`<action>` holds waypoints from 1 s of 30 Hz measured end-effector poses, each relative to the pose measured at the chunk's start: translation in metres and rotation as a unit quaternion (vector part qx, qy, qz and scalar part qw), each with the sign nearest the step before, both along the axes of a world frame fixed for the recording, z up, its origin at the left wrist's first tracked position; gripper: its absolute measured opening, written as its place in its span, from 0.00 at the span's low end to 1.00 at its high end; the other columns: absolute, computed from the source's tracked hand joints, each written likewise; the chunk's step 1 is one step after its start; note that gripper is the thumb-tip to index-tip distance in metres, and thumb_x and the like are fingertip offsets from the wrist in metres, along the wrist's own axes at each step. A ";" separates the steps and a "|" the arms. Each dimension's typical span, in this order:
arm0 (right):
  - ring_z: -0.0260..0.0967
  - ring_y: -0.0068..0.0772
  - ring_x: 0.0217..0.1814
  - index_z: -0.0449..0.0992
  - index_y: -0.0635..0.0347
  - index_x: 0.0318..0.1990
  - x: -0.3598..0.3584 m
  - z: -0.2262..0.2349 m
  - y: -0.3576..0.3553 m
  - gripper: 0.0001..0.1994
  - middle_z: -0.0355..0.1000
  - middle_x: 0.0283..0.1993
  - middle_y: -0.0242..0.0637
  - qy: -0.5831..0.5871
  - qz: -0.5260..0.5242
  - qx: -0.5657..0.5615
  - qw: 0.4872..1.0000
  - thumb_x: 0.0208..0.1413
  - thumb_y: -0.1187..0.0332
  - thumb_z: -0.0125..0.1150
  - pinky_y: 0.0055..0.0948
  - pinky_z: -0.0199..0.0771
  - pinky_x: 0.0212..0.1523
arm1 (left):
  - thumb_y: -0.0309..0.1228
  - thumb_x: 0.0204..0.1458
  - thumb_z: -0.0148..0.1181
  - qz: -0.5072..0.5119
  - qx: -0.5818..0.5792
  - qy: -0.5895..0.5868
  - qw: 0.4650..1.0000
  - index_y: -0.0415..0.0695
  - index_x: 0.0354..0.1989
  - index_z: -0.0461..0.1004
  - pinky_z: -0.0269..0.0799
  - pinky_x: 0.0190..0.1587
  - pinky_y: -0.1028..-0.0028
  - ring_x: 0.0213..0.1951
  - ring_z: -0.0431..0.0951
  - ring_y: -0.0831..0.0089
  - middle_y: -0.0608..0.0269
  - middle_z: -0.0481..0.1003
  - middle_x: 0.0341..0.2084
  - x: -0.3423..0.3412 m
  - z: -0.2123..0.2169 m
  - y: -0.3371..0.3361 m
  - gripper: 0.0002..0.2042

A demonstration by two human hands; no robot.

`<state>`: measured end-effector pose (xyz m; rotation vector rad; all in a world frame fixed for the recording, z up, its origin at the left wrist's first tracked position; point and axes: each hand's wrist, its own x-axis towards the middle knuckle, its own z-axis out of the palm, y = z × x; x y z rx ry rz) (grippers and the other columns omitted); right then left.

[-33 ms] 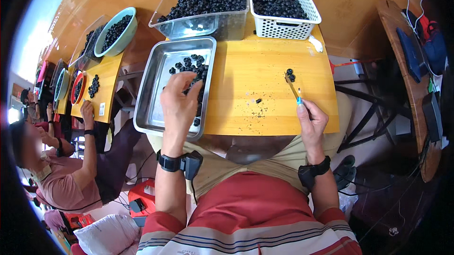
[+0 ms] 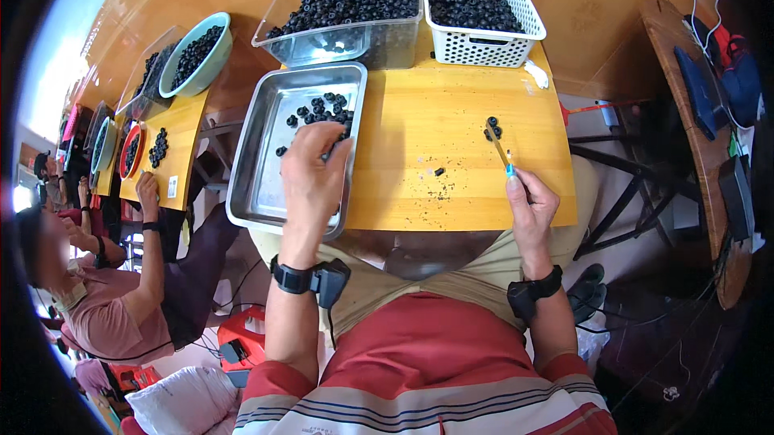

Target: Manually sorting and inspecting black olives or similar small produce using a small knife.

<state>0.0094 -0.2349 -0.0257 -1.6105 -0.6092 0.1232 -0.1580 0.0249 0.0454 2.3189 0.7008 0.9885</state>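
My left hand [image 2: 316, 173] is over the right half of a shallow metal tray [image 2: 256, 141], its curved fingers parted above small black ring-shaped pieces [image 2: 326, 103]. No piece can be made out firmly in its grasp, though the fingers partly hide those beneath. My right hand [image 2: 532, 201] is closed around a slim tool like a small knife [image 2: 497, 146], with a narrow blade and a bluish handle end. The blade's tip lies against a couple of black ring pieces [image 2: 493, 122] on the yellow wooden table [image 2: 403, 112]. Another small black piece [image 2: 439, 171] lies between my hands among dark crumbs.
At the table's back stand a clear plastic bin [image 2: 395, 44] and a white perforated basket [image 2: 484, 46], both full of black pieces. White crumpled material [image 2: 536, 74] lies by the basket. Leftward, a co-worker [image 2: 121, 298] sits at another table with a green bowl [image 2: 218, 56].
My left hand has shifted slightly to the right and lower over the black pieces in the tray. My right hand and the knife-like tool stay nearly still.
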 end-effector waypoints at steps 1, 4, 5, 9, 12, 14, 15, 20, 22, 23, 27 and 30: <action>0.65 0.17 0.35 0.80 0.73 0.45 0.000 0.000 0.000 0.16 0.74 0.33 0.28 -0.002 -0.001 -0.001 1.000 0.64 0.64 0.64 0.19 0.67 0.37 | 0.21 0.52 0.67 -0.024 0.017 0.003 1.000 0.36 0.40 0.79 0.75 0.39 0.74 0.36 0.80 0.70 0.55 0.79 0.35 0.007 -0.004 -0.006 0.08; 0.64 0.15 0.34 0.79 0.74 0.45 0.003 -0.007 -0.002 0.16 0.73 0.32 0.26 0.055 -0.023 0.034 0.998 0.65 0.64 0.62 0.19 0.66 0.36 | 0.23 0.51 0.68 -0.103 0.040 0.032 0.993 0.38 0.41 0.80 0.77 0.39 0.69 0.37 0.82 0.60 0.52 0.80 0.37 0.036 -0.007 -0.034 0.10; 0.62 0.13 0.32 0.80 0.73 0.45 0.005 -0.012 -0.003 0.15 0.71 0.30 0.24 0.073 -0.025 0.061 0.995 0.65 0.64 0.61 0.18 0.63 0.33 | 0.25 0.51 0.69 -0.127 0.031 0.039 0.991 0.39 0.42 0.80 0.77 0.40 0.67 0.38 0.82 0.58 0.51 0.80 0.38 0.046 -0.008 -0.043 0.10; 0.55 0.09 0.26 0.80 0.70 0.45 0.006 -0.011 -0.005 0.15 0.64 0.25 0.18 0.129 -0.016 0.123 0.984 0.66 0.64 0.60 0.17 0.54 0.25 | 0.29 0.51 0.68 -0.193 0.026 0.069 0.978 0.40 0.42 0.80 0.77 0.43 0.61 0.40 0.80 0.51 0.50 0.79 0.38 0.091 -0.019 -0.070 0.11; 0.52 0.09 0.24 0.81 0.69 0.46 0.004 -0.013 -0.004 0.15 0.61 0.25 0.16 0.119 -0.031 0.119 0.985 0.67 0.63 0.59 0.17 0.51 0.23 | 0.32 0.51 0.68 -0.225 0.019 0.110 0.968 0.40 0.43 0.80 0.76 0.44 0.58 0.40 0.79 0.49 0.50 0.78 0.37 0.118 -0.034 -0.079 0.13; 0.52 0.09 0.24 0.81 0.69 0.46 0.005 -0.014 -0.006 0.15 0.61 0.25 0.16 0.121 -0.032 0.124 0.984 0.67 0.63 0.59 0.16 0.51 0.23 | 0.34 0.52 0.68 -0.229 0.022 0.115 0.966 0.40 0.43 0.80 0.76 0.43 0.57 0.40 0.79 0.49 0.50 0.77 0.36 0.129 -0.037 -0.082 0.13; 0.52 0.09 0.24 0.81 0.69 0.46 0.005 -0.014 -0.006 0.15 0.62 0.25 0.16 0.124 -0.028 0.128 0.984 0.67 0.62 0.59 0.16 0.51 0.23 | 0.34 0.52 0.67 -0.217 0.031 0.127 0.967 0.40 0.43 0.80 0.76 0.43 0.57 0.40 0.79 0.49 0.50 0.77 0.36 0.134 -0.039 -0.083 0.13; 0.53 0.10 0.25 0.80 0.70 0.47 0.006 -0.012 -0.008 0.17 0.63 0.25 0.17 0.116 -0.025 0.123 0.985 0.66 0.61 0.60 0.17 0.53 0.25 | 0.35 0.52 0.66 -0.208 0.066 0.157 0.963 0.40 0.42 0.79 0.76 0.42 0.56 0.40 0.78 0.48 0.49 0.77 0.35 0.147 -0.051 -0.084 0.13; 0.54 0.10 0.25 0.80 0.71 0.47 0.007 -0.013 -0.007 0.17 0.63 0.25 0.17 0.107 -0.027 0.124 0.986 0.66 0.61 0.60 0.17 0.53 0.25 | 0.35 0.52 0.66 -0.206 0.082 0.159 0.962 0.40 0.40 0.78 0.76 0.41 0.56 0.40 0.78 0.48 0.49 0.77 0.35 0.150 -0.052 -0.084 0.12; 0.54 0.10 0.26 0.80 0.71 0.46 0.006 -0.011 -0.006 0.17 0.63 0.25 0.17 0.108 -0.028 0.123 0.986 0.66 0.61 0.60 0.17 0.53 0.26 | 0.35 0.52 0.66 -0.206 0.082 0.160 0.962 0.40 0.40 0.78 0.76 0.41 0.56 0.40 0.78 0.48 0.49 0.77 0.35 0.151 -0.051 -0.084 0.12; 0.54 0.10 0.26 0.80 0.71 0.46 0.007 -0.011 -0.007 0.17 0.63 0.25 0.18 0.116 -0.024 0.118 0.986 0.66 0.61 0.60 0.17 0.53 0.26 | 0.32 0.52 0.65 -0.214 0.076 0.159 0.961 0.39 0.38 0.77 0.76 0.41 0.55 0.40 0.78 0.47 0.49 0.77 0.35 0.148 -0.054 -0.081 0.10; 0.54 0.10 0.26 0.80 0.71 0.46 0.005 -0.009 -0.006 0.17 0.63 0.25 0.18 0.131 -0.017 0.125 0.983 0.66 0.61 0.61 0.18 0.53 0.25 | 0.31 0.52 0.66 -0.223 0.050 0.156 0.961 0.38 0.38 0.77 0.77 0.40 0.57 0.37 0.79 0.49 0.50 0.78 0.34 0.139 -0.054 -0.078 0.10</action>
